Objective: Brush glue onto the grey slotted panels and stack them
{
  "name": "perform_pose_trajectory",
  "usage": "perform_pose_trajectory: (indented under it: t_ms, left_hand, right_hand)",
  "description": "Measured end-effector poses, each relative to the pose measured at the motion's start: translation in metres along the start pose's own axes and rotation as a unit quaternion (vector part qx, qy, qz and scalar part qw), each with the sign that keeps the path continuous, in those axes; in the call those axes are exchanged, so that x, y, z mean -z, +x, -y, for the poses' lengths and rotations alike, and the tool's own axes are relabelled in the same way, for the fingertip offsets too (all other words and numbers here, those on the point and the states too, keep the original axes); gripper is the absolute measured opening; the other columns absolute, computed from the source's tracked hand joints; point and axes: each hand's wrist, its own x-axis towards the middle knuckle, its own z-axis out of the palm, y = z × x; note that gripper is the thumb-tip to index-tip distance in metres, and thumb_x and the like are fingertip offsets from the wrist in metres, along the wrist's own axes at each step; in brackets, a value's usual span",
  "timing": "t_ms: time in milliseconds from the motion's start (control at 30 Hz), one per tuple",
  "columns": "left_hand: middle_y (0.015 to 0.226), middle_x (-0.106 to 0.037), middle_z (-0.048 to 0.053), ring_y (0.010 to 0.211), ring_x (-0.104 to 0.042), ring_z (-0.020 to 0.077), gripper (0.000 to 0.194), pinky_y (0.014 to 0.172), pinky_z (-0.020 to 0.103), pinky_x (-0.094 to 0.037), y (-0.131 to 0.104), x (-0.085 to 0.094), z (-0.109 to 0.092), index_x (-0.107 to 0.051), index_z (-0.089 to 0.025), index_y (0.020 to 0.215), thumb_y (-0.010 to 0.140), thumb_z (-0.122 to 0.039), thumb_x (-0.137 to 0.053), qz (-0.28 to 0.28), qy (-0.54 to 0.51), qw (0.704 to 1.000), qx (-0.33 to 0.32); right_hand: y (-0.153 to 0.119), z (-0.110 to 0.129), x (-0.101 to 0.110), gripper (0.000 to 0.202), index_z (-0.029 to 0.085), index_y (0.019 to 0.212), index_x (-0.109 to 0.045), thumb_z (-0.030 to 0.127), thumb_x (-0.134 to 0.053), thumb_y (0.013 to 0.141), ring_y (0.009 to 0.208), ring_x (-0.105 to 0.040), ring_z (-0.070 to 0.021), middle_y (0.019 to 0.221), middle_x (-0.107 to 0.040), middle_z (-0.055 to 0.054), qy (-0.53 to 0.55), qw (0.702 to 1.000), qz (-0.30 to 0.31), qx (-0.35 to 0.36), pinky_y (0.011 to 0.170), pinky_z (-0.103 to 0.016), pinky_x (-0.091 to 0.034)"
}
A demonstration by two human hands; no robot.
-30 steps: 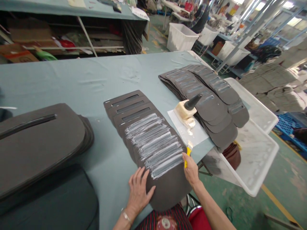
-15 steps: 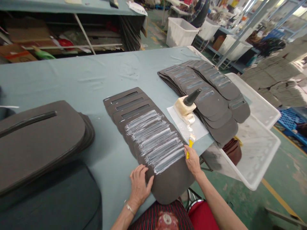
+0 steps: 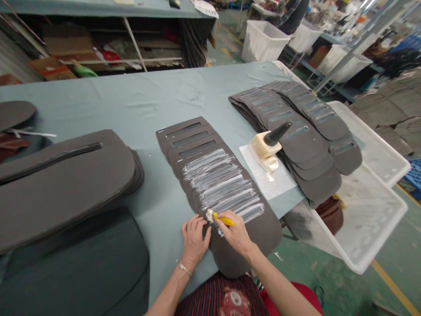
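In my right hand [image 3: 235,231] is a small yellow-handled brush [image 3: 224,220], its whitish bristles touching the left side of the overlapped dark grey panels [image 3: 245,252]. White paste [image 3: 226,182] streaks across the slots of these panels, while the slots farther back look uncoated. My left hand [image 3: 195,239] lies on the panels' left edge, fingers spread and near the brush tip. To the right stands a cream bottle [image 3: 261,147] with a black nozzle, on a white sheet [image 3: 279,188] that bears a blob of white paste.
More slotted dark panels [image 3: 296,140] lie fanned at the table's right, beside white plastic bins [image 3: 371,219]. A stack of larger dark pieces [image 3: 72,175] and a black padded piece [image 3: 98,259] occupy the left. The table [image 3: 98,101] has a pale blue-green cover.
My right hand has carried the brush from the right side, by the white sheet, leftward to the panels' left edge. My left hand stays on the panels. The camera view has shifted slightly.
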Motion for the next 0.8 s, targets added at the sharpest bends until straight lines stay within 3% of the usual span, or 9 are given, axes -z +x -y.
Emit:
perform_pose_trajectory:
  t_ms: [167, 267, 333, 400, 567, 700, 800]
  left_hand:
    - [0.106, -0.063, 0.010, 0.117, -0.049, 0.0254, 0.014, 0.099, 0.045, -0.031, 0.000, 0.000, -0.002, -0.060, -0.020, 0.093, 0.084, -0.028, -0.051, -0.003, 0.005, 1.000, 0.002]
    - [0.106, -0.063, 0.010, 0.117, -0.049, 0.0256, 0.014, 0.098, 0.045, -0.031, -0.001, -0.001, -0.001, -0.060, -0.020, 0.093, 0.083, -0.027, -0.052, -0.007, 0.009, 1.000, -0.002]
    - [0.105, -0.063, 0.010, 0.117, -0.050, 0.0257, 0.015, 0.097, 0.045, -0.031, -0.002, -0.001, 0.000, -0.060, -0.020, 0.093, 0.083, -0.028, -0.053, -0.013, 0.012, 1.000, -0.006]
    - [0.105, -0.063, 0.010, 0.116, -0.050, 0.0258, 0.014, 0.097, 0.044, -0.031, -0.001, -0.003, 0.000, -0.060, -0.020, 0.092, 0.083, -0.028, -0.053, -0.019, 0.014, 1.000, -0.007]
    - [0.104, -0.064, 0.009, 0.115, -0.050, 0.0264, 0.015, 0.097, 0.045, -0.030, -0.002, -0.006, 0.001, -0.060, -0.021, 0.092, 0.083, -0.031, -0.054, -0.027, 0.005, 1.000, -0.006]
    - [0.106, -0.063, 0.006, 0.113, -0.052, 0.0251, 0.020, 0.095, 0.044, -0.034, -0.002, -0.008, 0.012, -0.060, -0.024, 0.096, 0.084, -0.038, -0.051, -0.023, -0.061, 0.998, 0.010]
    - [0.101, -0.064, 0.006, 0.102, -0.057, 0.0239, 0.029, 0.088, 0.040, -0.041, 0.003, -0.003, 0.026, -0.059, -0.024, 0.093, 0.082, -0.048, -0.048, -0.032, -0.138, 0.988, 0.060]
  right_hand:
    - [0.004, 0.006, -0.011, 0.018, 0.021, 0.086, -0.062, 0.023, -0.045, 0.090, 0.075, -0.057, -0.0158, 0.080, -0.061, -0.005, -0.101, 0.994, -0.040, -0.011, 0.072, -0.026, -0.044]
    - [0.000, 0.013, -0.013, 0.018, 0.021, 0.090, -0.063, 0.024, -0.045, 0.090, 0.074, -0.057, -0.0154, 0.080, -0.061, -0.005, -0.090, 0.996, 0.003, 0.027, 0.070, -0.026, -0.044]
    - [0.001, 0.004, -0.004, 0.017, 0.021, 0.089, -0.063, 0.026, -0.047, 0.090, 0.073, -0.058, -0.0149, 0.081, -0.063, -0.004, -0.067, 0.997, 0.032, 0.037, 0.069, -0.025, -0.045]
    - [0.007, -0.019, 0.019, 0.019, 0.020, 0.086, -0.064, 0.029, -0.048, 0.089, 0.073, -0.059, -0.0151, 0.080, -0.064, -0.004, -0.065, 0.998, 0.001, 0.003, 0.069, -0.025, -0.045]
    - [0.030, -0.075, 0.097, 0.023, 0.018, 0.076, -0.064, 0.036, -0.052, 0.082, 0.066, -0.057, -0.0154, 0.073, -0.064, -0.003, -0.130, 0.973, -0.159, -0.108, 0.066, -0.026, -0.043]
    - [0.047, -0.081, 0.130, 0.024, 0.018, 0.076, -0.066, 0.037, -0.051, 0.077, 0.054, -0.053, -0.0130, 0.060, -0.060, 0.001, -0.115, 0.964, -0.176, -0.160, 0.055, -0.023, -0.040]
    - [0.067, -0.085, 0.161, 0.029, 0.015, 0.081, -0.067, 0.037, -0.050, 0.074, 0.046, -0.050, -0.0130, 0.049, -0.055, 0.003, -0.087, 0.931, -0.276, -0.221, 0.047, -0.022, -0.037]
